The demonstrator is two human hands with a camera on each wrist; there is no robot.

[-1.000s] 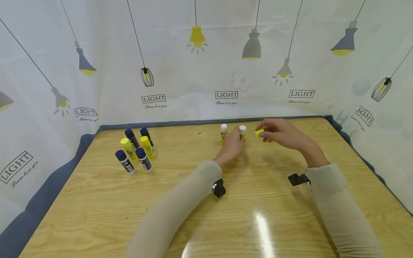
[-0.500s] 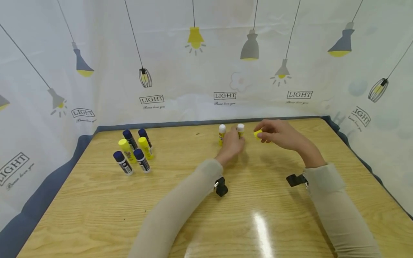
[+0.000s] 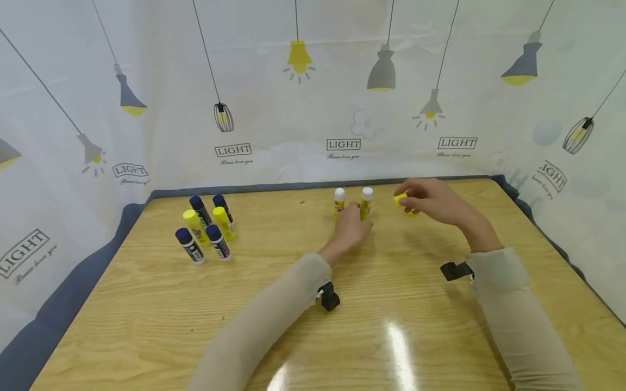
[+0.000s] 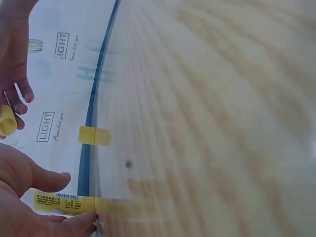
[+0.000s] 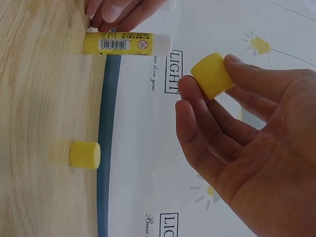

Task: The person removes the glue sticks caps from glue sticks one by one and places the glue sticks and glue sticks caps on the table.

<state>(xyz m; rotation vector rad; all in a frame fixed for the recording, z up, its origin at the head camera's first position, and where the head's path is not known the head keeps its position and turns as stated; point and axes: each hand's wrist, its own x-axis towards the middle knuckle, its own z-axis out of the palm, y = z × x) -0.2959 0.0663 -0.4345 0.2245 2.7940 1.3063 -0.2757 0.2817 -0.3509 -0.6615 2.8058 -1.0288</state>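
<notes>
My right hand (image 3: 437,202) pinches a yellow cap (image 5: 212,75) between thumb and fingers, held above the table. A second yellow cap (image 5: 85,154) sits on the tabletop below that hand. Two yellow glue sticks with white tops stand upright at the back: the left glue stick (image 3: 339,201) and the right glue stick (image 3: 366,202). My left hand (image 3: 349,225) is low beside the right one, its thumb and fingers spread around the base without a visible grip. In the right wrist view, the left fingertips (image 5: 113,11) lie just beside this stick's barcode label.
On the left side of the wooden table (image 3: 274,304) stands a group of glue sticks: several with dark blue caps (image 3: 183,235) and two yellow ones (image 3: 222,220). A curtain (image 3: 293,108) printed with lamps rises along the table's back edge.
My left hand has slid down and loosened from the right glue stick, showing more of its body. The right hand has shifted slightly right with the yellow cap.
</notes>
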